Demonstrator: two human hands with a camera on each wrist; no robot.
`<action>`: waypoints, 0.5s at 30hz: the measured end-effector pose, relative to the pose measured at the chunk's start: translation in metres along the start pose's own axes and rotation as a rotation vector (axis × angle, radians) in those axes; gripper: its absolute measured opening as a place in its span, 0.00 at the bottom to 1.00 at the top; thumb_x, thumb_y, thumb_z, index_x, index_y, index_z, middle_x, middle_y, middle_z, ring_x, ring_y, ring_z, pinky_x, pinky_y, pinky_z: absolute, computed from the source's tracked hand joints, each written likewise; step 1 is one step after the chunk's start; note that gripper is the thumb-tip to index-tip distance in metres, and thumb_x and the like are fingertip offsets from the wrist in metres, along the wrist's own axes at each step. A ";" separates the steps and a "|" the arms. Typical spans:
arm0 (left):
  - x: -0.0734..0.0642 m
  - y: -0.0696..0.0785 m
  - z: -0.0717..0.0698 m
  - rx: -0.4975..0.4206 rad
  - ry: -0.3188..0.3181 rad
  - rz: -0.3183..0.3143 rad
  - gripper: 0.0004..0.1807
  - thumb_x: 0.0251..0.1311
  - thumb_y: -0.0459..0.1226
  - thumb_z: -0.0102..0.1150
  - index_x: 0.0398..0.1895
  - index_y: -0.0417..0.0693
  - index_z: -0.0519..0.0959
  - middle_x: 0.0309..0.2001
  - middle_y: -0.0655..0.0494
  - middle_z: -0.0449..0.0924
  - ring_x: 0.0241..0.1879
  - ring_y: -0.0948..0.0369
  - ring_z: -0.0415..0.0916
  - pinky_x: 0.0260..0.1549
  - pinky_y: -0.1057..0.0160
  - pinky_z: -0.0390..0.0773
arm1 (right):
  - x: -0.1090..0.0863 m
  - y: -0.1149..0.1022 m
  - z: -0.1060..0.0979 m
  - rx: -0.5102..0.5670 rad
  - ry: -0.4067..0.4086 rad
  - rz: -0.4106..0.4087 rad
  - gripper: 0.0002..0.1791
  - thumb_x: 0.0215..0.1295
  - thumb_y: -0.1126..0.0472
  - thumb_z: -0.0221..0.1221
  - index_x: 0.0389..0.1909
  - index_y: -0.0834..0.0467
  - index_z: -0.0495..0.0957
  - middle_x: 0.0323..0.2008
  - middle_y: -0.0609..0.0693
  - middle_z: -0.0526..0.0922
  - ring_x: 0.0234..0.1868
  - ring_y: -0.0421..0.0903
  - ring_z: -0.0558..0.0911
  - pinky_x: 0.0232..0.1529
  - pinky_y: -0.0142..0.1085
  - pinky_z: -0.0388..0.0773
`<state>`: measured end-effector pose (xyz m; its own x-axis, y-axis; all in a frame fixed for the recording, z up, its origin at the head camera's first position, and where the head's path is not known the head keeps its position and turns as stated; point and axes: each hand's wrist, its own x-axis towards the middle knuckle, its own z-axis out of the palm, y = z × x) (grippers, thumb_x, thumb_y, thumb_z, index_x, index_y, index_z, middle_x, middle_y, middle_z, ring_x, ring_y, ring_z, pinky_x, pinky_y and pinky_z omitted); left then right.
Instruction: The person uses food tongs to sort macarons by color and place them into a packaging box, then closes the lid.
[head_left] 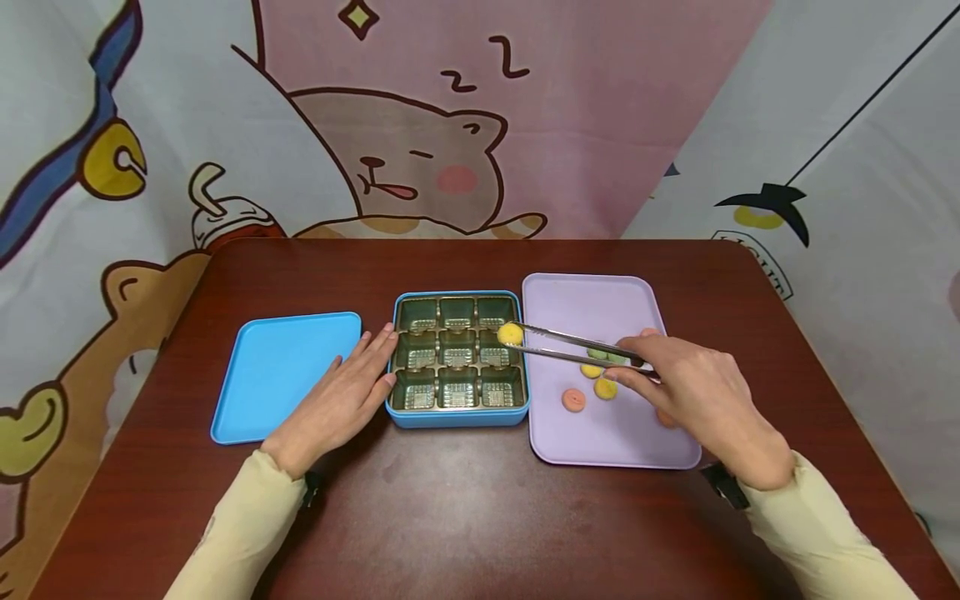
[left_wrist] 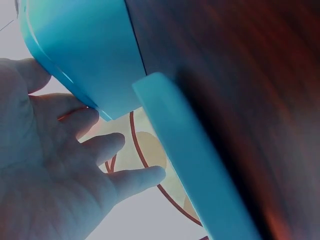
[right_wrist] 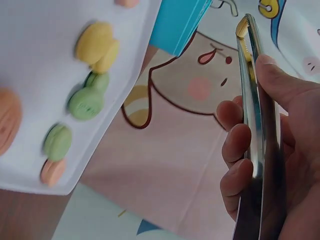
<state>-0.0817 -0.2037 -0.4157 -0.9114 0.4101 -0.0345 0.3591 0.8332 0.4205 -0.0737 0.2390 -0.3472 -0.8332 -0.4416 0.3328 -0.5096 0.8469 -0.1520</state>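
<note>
My right hand point(head_left: 693, 387) holds metal tongs point(right_wrist: 270, 140), thumb on one side and fingers on the other. Between the tong tips is a yellow macaron point(head_left: 510, 334), over the right column of a blue box point(head_left: 457, 421). Inside the box sits a gold insert divided into several square compartments. Fingers of my left hand point(head_left: 339, 402) lie fairly straight against the box's left rim. On the purple tray point(head_left: 585, 304) under the right hand are yellow macarons point(right_wrist: 95, 44), green macarons point(right_wrist: 86, 103) and a pink macaron point(head_left: 573, 400); the hand and tongs partly cover some in the head view.
A flat blue lid point(head_left: 288, 375) lies left of the box, partly under the left forearm. The brown table point(head_left: 450, 508) carries everything. Behind its far edge hangs a cloth point(head_left: 585, 125) printed with cartoon animals.
</note>
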 end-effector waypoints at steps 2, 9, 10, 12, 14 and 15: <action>0.000 0.000 0.000 -0.002 0.001 0.001 0.34 0.83 0.49 0.40 0.85 0.48 0.48 0.84 0.56 0.41 0.82 0.45 0.41 0.71 0.28 0.51 | 0.002 -0.004 0.002 -0.001 0.008 -0.023 0.17 0.60 0.47 0.74 0.44 0.51 0.86 0.28 0.42 0.81 0.18 0.32 0.67 0.14 0.31 0.62; -0.001 0.001 0.000 -0.003 0.006 -0.002 0.34 0.83 0.48 0.40 0.85 0.48 0.48 0.84 0.56 0.41 0.82 0.46 0.42 0.71 0.29 0.51 | 0.009 -0.018 0.006 0.010 0.012 -0.065 0.18 0.59 0.46 0.74 0.44 0.51 0.86 0.26 0.40 0.84 0.23 0.36 0.68 0.14 0.30 0.62; -0.001 0.001 0.000 -0.004 0.008 -0.002 0.34 0.83 0.49 0.40 0.85 0.49 0.48 0.84 0.56 0.41 0.82 0.46 0.42 0.71 0.29 0.51 | 0.010 -0.019 0.006 0.014 0.015 -0.075 0.18 0.58 0.47 0.74 0.44 0.51 0.86 0.26 0.40 0.83 0.23 0.35 0.68 0.14 0.30 0.62; -0.001 0.001 0.001 -0.005 0.009 -0.002 0.34 0.83 0.49 0.39 0.85 0.49 0.48 0.84 0.57 0.41 0.82 0.46 0.42 0.71 0.29 0.50 | 0.011 -0.022 0.008 0.015 0.021 -0.095 0.18 0.57 0.48 0.75 0.44 0.51 0.85 0.26 0.39 0.82 0.23 0.35 0.69 0.14 0.31 0.64; -0.001 0.001 0.001 -0.005 0.010 -0.004 0.34 0.83 0.49 0.39 0.85 0.49 0.48 0.84 0.57 0.41 0.82 0.46 0.42 0.71 0.29 0.50 | 0.013 -0.025 0.010 0.020 0.028 -0.114 0.18 0.55 0.49 0.76 0.43 0.51 0.84 0.26 0.39 0.82 0.23 0.34 0.71 0.14 0.32 0.66; -0.001 0.001 0.001 -0.008 0.010 -0.004 0.34 0.83 0.49 0.39 0.85 0.49 0.48 0.84 0.57 0.41 0.82 0.46 0.42 0.71 0.29 0.50 | 0.014 -0.027 0.011 0.023 0.030 -0.121 0.18 0.55 0.49 0.76 0.43 0.51 0.84 0.27 0.38 0.82 0.23 0.34 0.72 0.14 0.33 0.66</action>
<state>-0.0805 -0.2033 -0.4159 -0.9148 0.4030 -0.0273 0.3538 0.8320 0.4273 -0.0738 0.2070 -0.3490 -0.7587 -0.5308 0.3777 -0.6110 0.7809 -0.1301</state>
